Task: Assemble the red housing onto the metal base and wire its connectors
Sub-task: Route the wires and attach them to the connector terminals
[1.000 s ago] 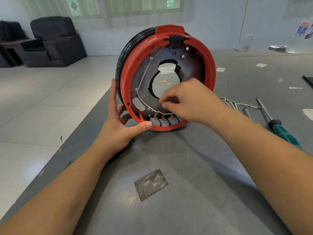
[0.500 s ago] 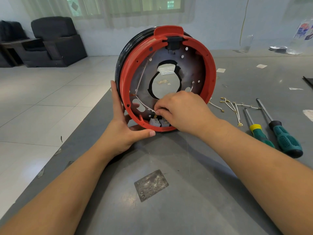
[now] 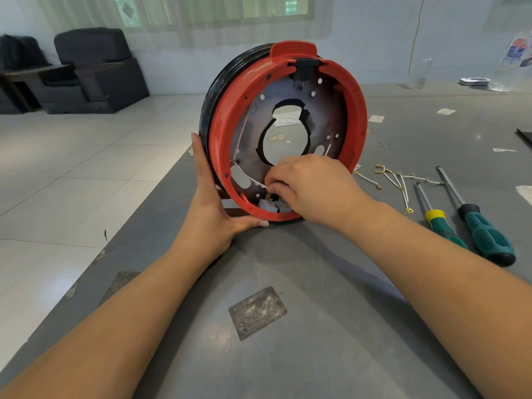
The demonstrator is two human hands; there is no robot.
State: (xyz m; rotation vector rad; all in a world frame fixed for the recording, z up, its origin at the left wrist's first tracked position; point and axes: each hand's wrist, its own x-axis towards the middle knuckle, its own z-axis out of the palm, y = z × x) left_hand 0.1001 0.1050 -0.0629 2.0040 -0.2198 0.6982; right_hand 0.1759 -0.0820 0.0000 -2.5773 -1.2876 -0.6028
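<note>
The round red housing (image 3: 221, 133) stands on edge on the grey table, with the dark metal base plate (image 3: 325, 116) inside it and a black band behind. My left hand (image 3: 213, 203) holds its lower left rim, fingers straight up the side and thumb under the bottom edge. My right hand (image 3: 311, 185) reaches inside the lower part and pinches a white wire (image 3: 247, 177) at the grey connector blocks (image 3: 267, 205). The right-hand blocks are hidden by my fingers.
Loose white wires with brass terminals (image 3: 400, 180) lie right of the housing. Two green-handled screwdrivers (image 3: 486, 234) lie beside them. A small metal plate (image 3: 257, 312) sits near me. The table's left edge drops to a tiled floor; dark armchairs (image 3: 95, 70) stand far left.
My right hand has dropped from the middle of the plate down to the connector blocks with the white wire. The left hand has kept its hold on the rim.
</note>
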